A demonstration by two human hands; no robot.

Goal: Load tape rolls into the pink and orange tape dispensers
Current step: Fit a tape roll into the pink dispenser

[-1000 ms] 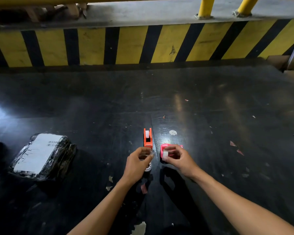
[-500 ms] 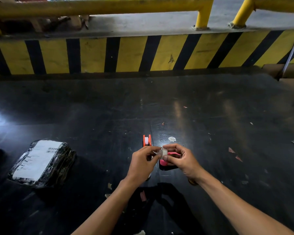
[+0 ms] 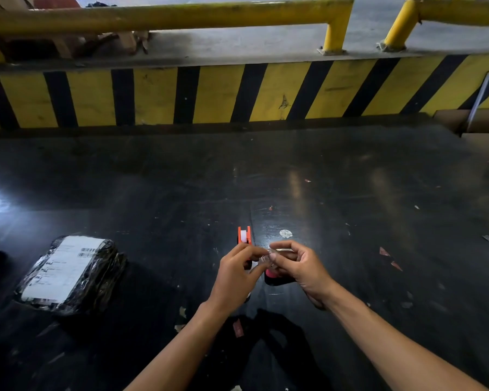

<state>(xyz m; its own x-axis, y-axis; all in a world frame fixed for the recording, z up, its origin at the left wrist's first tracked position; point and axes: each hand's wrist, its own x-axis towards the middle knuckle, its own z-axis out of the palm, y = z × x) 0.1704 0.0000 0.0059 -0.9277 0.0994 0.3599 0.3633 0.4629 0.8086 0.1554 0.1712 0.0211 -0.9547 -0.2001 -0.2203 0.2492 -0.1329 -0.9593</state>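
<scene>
The orange dispenser [image 3: 244, 235] stands on the black surface with a white tape roll in it, just beyond my left hand [image 3: 237, 275]. Only a small part of the pink dispenser [image 3: 271, 273] shows, low beneath my right hand [image 3: 299, 266]; whether it rests on the surface I cannot tell. Both hands meet fingertip to fingertip above it and pinch a small clear tape roll [image 3: 266, 257], which the fingers largely hide.
A black-wrapped parcel with a white label [image 3: 68, 273] lies at the left. A yellow-and-black striped barrier [image 3: 218, 94] with a yellow rail [image 3: 167, 15] closes the far side. Cardboard [image 3: 480, 122] sits at the far right. Paper scraps [image 3: 390, 258] dot the surface.
My hands have come together over the pink dispenser and both now pinch the clear tape roll. The view has tilted up, showing more of the rail.
</scene>
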